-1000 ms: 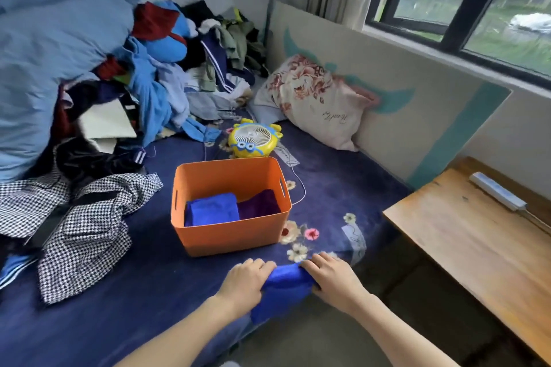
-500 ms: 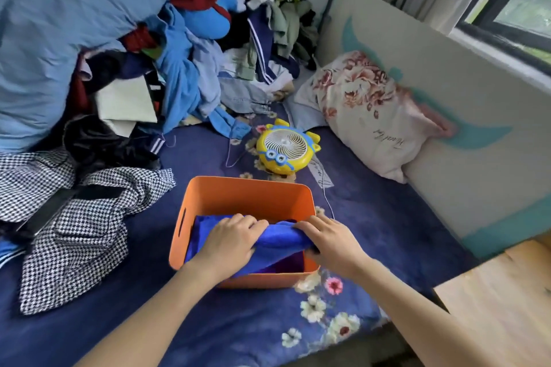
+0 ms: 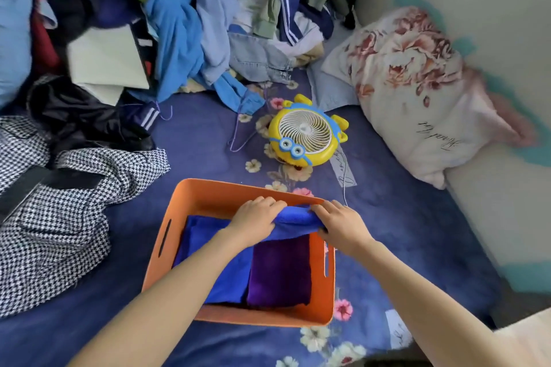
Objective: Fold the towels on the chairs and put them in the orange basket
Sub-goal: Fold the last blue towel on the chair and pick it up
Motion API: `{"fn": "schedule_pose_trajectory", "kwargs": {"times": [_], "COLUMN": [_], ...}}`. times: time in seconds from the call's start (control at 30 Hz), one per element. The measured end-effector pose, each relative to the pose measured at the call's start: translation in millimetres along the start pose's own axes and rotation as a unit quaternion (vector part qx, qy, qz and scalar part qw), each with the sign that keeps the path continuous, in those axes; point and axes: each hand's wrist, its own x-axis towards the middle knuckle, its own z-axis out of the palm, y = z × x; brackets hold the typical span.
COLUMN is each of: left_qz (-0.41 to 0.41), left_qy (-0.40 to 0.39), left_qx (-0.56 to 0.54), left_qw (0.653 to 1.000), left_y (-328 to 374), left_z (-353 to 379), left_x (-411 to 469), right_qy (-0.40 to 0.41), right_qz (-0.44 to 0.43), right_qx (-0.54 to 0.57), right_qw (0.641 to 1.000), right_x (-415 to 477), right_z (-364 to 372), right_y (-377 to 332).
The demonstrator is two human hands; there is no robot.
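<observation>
An orange basket (image 3: pixel 167 247) stands on the dark blue bed. Inside it lie a folded blue towel (image 3: pixel 208 244) on the left and a folded purple towel (image 3: pixel 280 271) on the right. A second folded blue towel (image 3: pixel 296 219) is held over the basket's far right corner. My left hand (image 3: pixel 256 222) grips its left end and my right hand (image 3: pixel 340 225) grips its right end. The held towel hangs above the far edge of the purple towel and hides part of the basket's back rim.
A yellow cartoon fan (image 3: pixel 307 135) with a cord lies just beyond the basket. A floral pillow (image 3: pixel 423 89) leans at the right. A big heap of clothes (image 3: pixel 179 24) fills the back, and a houndstooth garment (image 3: pixel 59 211) lies to the left.
Both hands carried the folded blue towel from the bed's near edge up over the basket and on to its far right corner. The camera moved closer and tilted down.
</observation>
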Motion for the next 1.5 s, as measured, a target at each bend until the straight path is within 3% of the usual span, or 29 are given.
{"fn": "schedule_pose_trajectory", "kwargs": {"times": [0.1, 0.23, 0.33, 0.47, 0.53, 0.6, 0.7, 0.77, 1.03, 1.17, 1.27, 1.37, 1.5], "left_qz": [0.03, 0.028, 0.016, 0.06, 0.061, 0.032, 0.013, 0.01, -0.051, -0.063, -0.017, 0.015, -0.008], "left_qy": [0.069, 0.076, 0.103, 0.201, 0.144, -0.018, -0.279, -0.357, -0.334, -0.228, -0.271, -0.247, -0.285], "left_qx": [-0.006, -0.038, -0.035, 0.019, 0.062, 0.084, 0.11, 0.107, 0.076, 0.092, 0.097, 0.097, 0.126], "left_qw": [0.997, 0.996, 0.994, 0.978, 0.986, 0.996, 0.954, 0.928, 0.938, 0.967, 0.957, 0.964, 0.95], "left_y": [-7, -11, -13, -20, -23, -18, -13, -9, 0, -9, -3, -1, -13], "left_z": [25, 60, 55, 57, 83, 108, 137, 143, 163, 162, 162, 155, 162], "left_x": [4, 1, 9, 5, -11, -28, -42, -41, -33, -19, -29, -43, -50], "right_qy": [-0.025, -0.042, 0.0, 0.057, 0.008, -0.113, -0.315, -0.424, -0.43, -0.358, -0.403, -0.416, -0.434], "right_qz": [-0.018, -0.055, -0.056, -0.081, -0.113, -0.116, -0.095, -0.066, -0.025, 0.019, 0.003, 0.007, -0.013], "right_qx": [-0.006, -0.013, -0.001, -0.031, -0.071, -0.104, -0.078, -0.031, -0.054, -0.024, 0.003, 0.029, -0.007], "right_qw": [1.0, 0.997, 0.998, 0.995, 0.991, 0.981, 0.941, 0.903, 0.901, 0.933, 0.915, 0.909, 0.901], "right_x": [4, 11, 15, 6, -11, -24, -36, -41, -44, -31, -32, -33, -43], "right_z": [25, 44, 47, 48, 63, 79, 100, 115, 135, 136, 134, 127, 122], "right_y": [9, 11, 15, 8, -4, -21, -44, -53, -66, -63, -58, -57, -58]}}
